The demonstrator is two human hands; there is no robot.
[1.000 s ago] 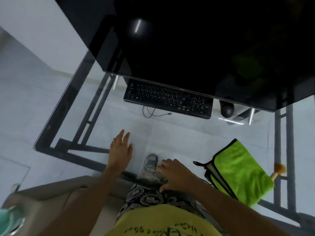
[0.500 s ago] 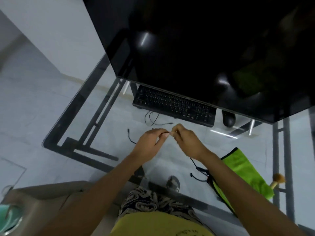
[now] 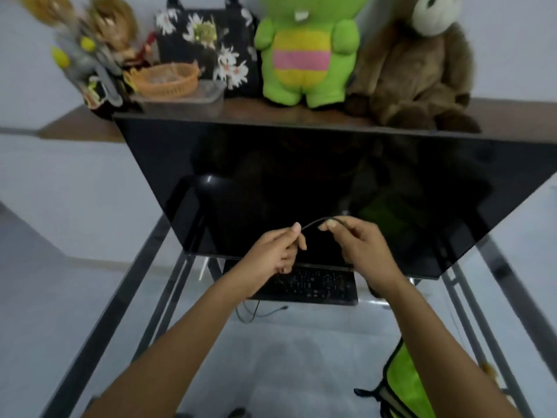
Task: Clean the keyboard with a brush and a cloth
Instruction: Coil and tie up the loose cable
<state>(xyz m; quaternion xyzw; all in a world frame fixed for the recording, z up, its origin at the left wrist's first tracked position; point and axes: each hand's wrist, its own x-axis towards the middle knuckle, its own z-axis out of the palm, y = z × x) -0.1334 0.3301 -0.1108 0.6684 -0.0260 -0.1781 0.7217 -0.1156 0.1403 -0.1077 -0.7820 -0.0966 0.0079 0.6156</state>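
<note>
Two hands meet at the centre of the frame, raised in front of the dark screen (image 3: 331, 182). The left hand (image 3: 272, 251) pinches a thin black cord (image 3: 316, 222) between thumb and forefinger, fingers curled in; the right hand (image 3: 358, 245) pinches the same cord just beside it, so the cord arches in a short loop between the two grips. Where the rest of the cord runs I cannot tell.

The keyboard (image 3: 313, 285) lies below the hands, under the screen's lower edge, partly hidden by the left wrist. It sits on a glass desk (image 3: 271, 357), and its cable (image 3: 259, 312) trails loose toward the lower part of the frame. The glass in front of the keyboard is bare down to the bottom edge, with the forearms crossing over it. The desk's dark frame rails run diagonally at lower left and lower right.

The green cloth (image 3: 404, 384) lies at the lower right, close to the right forearm and cut off by the bottom edge. A small tan tuft at the far right may be the brush (image 3: 488, 368); it is too blurred to be sure.

Along the top, a shelf (image 3: 301, 114) carries a green plush (image 3: 304, 49), a brown plush (image 3: 422, 64), a basket (image 3: 165, 78) and a floral bag (image 3: 205, 34).
</note>
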